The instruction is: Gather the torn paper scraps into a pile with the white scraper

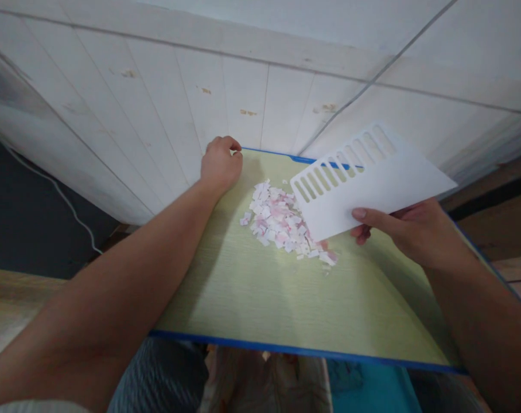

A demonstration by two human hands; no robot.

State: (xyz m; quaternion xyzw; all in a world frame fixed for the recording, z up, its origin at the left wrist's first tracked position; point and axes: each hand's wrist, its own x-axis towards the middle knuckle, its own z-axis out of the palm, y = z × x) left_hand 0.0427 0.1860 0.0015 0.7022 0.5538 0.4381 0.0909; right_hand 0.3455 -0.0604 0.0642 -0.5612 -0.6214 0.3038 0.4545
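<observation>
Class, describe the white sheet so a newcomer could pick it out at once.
Find the pale green, blue-edged table. Above its right side, the right hand grips a flat white sheet. Unlike the small, loose scraps near it, it is one large piece with slots cut along one side.

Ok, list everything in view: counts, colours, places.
Table: one, yellow-green, blue-edged, centre
Paper bits: many, white and pink, piled on the table
Card: one, white, slotted, in the right hand
Wall: one, white, beyond the table
Cords: two, one grey along the wall, one white at left
Panel: one, dark, far left
Wood: one surface, tan, lower left
Cloth: one, beige, below the table's near edge
Unclear item: one, turquoise, right of the cloth
Bar: one, black, right side
Legs: two, dark-clothed, bottom
Forearms: two, bare, left and right
Left hand: one, bare, table's far left corner
Right hand: one, bare, gripping the card
</observation>
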